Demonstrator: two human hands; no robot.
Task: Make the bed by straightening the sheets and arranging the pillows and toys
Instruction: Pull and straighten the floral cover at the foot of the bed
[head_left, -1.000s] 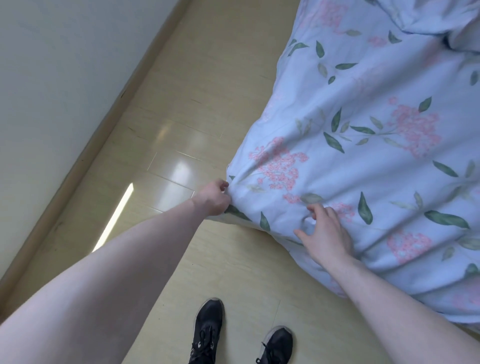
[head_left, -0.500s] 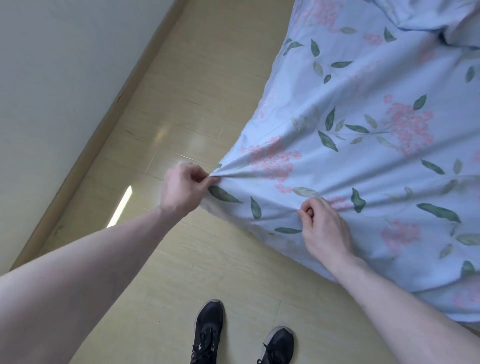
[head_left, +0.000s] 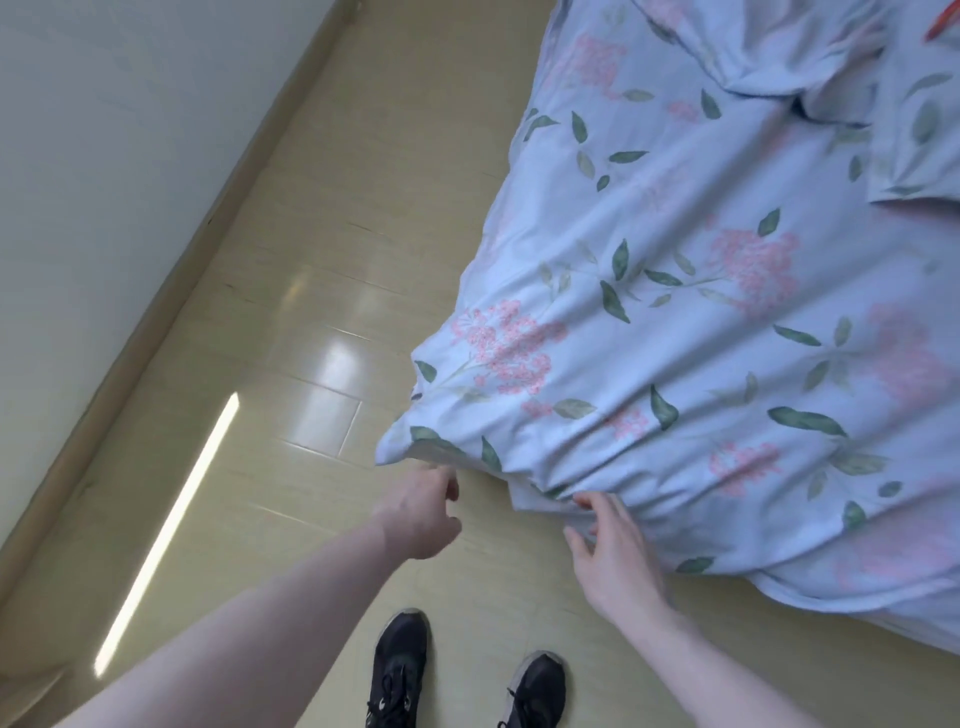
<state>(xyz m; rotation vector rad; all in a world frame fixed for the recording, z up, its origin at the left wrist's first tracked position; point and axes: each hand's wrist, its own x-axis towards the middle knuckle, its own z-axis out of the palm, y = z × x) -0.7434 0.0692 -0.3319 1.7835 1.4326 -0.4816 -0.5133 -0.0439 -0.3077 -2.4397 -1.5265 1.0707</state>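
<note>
Right now the sheet (head_left: 701, 322) lies spread over the bed, its corner hanging just ahead of the left hand (head_left: 423, 512), nearer than the right. That hand's fingers look loosely curled, gripping nothing. The right hand (head_left: 613, 551) is spread, fingertips touching the bunched hem.

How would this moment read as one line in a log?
left hand: at floral sheet corner, grip unclear | right hand: open, fingers touching edge | sheet: wrinkled
</note>
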